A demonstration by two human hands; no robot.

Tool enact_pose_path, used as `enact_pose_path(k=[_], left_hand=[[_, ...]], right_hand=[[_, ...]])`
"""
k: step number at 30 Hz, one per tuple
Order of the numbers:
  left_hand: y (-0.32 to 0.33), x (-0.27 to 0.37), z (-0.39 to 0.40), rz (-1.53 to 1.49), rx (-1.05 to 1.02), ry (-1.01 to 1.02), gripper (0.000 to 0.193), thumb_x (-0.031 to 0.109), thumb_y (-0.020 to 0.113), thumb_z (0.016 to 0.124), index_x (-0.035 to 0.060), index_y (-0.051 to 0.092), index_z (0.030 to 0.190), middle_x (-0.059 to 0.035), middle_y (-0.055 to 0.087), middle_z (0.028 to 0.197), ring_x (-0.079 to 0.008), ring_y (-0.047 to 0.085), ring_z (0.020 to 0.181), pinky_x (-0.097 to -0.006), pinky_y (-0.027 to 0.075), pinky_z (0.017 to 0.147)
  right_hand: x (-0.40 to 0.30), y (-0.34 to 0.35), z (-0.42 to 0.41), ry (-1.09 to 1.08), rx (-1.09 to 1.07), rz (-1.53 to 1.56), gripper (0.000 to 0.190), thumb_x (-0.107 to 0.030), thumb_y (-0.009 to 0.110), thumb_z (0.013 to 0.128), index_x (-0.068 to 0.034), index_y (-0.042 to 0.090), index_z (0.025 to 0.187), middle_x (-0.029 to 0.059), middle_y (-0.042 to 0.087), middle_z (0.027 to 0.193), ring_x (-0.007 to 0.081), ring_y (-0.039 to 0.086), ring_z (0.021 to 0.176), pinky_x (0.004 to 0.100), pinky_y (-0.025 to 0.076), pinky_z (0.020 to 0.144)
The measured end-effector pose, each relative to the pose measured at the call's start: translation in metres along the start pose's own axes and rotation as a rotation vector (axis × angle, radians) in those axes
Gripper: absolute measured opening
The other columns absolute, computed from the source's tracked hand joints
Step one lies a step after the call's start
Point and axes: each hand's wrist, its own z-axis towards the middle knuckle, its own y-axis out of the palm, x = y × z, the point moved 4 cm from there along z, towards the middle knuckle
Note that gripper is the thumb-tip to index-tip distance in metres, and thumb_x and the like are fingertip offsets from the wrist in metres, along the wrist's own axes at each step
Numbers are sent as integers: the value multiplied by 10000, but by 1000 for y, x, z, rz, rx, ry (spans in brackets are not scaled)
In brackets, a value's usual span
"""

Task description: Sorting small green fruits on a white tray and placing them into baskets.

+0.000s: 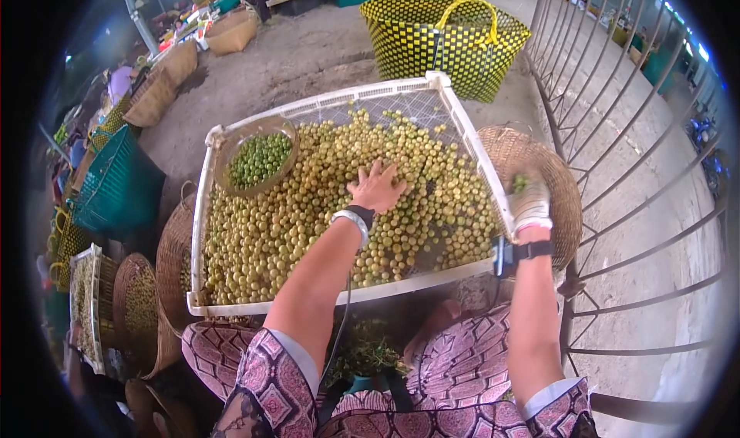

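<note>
A white plastic tray (pixel 462 127) with a mesh bottom lies before me, covered with small round yellow-green fruits (pixel 260 235). My left hand (pixel 378 188) rests on the fruits near the tray's middle, fingers spread, a bracelet and a dark band at its wrist. Past the tray's right edge is my right hand (pixel 529 198), gloved and blurred by motion. It holds a few green fruits (pixel 521 182) above a round wicker basket (pixel 563 189). In the tray's far left corner sits a translucent bowl (pixel 222 169) of smaller, greener fruits (pixel 260 159).
A yellow-and-black woven basket (pixel 439 45) stands beyond the tray. Metal railing bars (pixel 624 117) run along the right. At left are a teal plastic basket (pixel 118 178) and wicker baskets (pixel 173 253). Leafy stems (pixel 370 351) lie below the tray, between my knees.
</note>
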Motion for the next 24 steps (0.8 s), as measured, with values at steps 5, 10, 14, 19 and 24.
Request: enact_pose_path(k=[5,10,14,19,24], left_hand=[[21,0,-44,160,-149,131,654,591,422,874,353,215,1447,-123,67,1540,-511,39,1360,-726,97,1009],[24,-12,-107,354,-166,334,644,547,437,892,356,180,1451,-146,93,1527,-506,53,1360,-717,112,1017],[-5,-59,-152,282,-191,295,551,397,547,875,328,373,1393,-97,184,1516,-382,102,1398,-590,54,1107],[-43,-105,-189,138,-16,243,525,264,650,806,227,502,1308,-141,247,1483,-349,207,1373,-554,132,1109],[-76,-149,-218,71,100,165,478,201,661,785,74,557,1233,-215,291,1447,-360,372,1288,-442,308,1057]], right_hand=[[-18,-36,16,-379,269,-798,276,-130,580,845,-24,571,1098,115,619,1053,252,605,902,359,482,843],[-1,13,43,-494,113,-1573,368,-246,573,853,-27,562,1148,153,597,1127,312,567,1030,375,430,929],[5,149,-60,-449,-450,-1116,389,-303,632,816,-103,586,1147,183,556,1215,333,476,1192,401,347,1041],[45,218,-152,-526,-1138,-1468,477,-356,565,851,-180,505,1290,97,363,1425,312,330,1315,388,299,1083],[23,234,-115,3,-1202,-1783,301,-308,514,856,-151,680,1051,78,653,1092,279,610,1013,393,455,922]])
